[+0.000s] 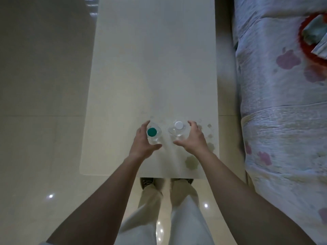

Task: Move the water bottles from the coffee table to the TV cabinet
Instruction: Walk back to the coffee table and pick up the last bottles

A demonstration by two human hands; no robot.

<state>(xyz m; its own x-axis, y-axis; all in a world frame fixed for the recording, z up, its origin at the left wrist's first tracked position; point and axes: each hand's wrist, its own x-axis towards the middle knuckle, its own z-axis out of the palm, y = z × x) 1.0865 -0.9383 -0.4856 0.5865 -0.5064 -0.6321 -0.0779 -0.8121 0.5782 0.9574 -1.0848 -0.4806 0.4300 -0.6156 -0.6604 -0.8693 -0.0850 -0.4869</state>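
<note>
At the near end of the worktop, the left hand curls its fingers round the green-capped bottle and the right hand round the white-capped bottle; thin, slick plastic, likely water-heavy, so best gripped mid-body.

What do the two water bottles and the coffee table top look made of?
The green-capped bottle and the white-capped bottle: clear glossy plastic, probably; the tabletop shows through their walls. The coffee table: smooth off-white top with a dull sheen, perhaps stone, glass or laminate; unclear which.
</note>
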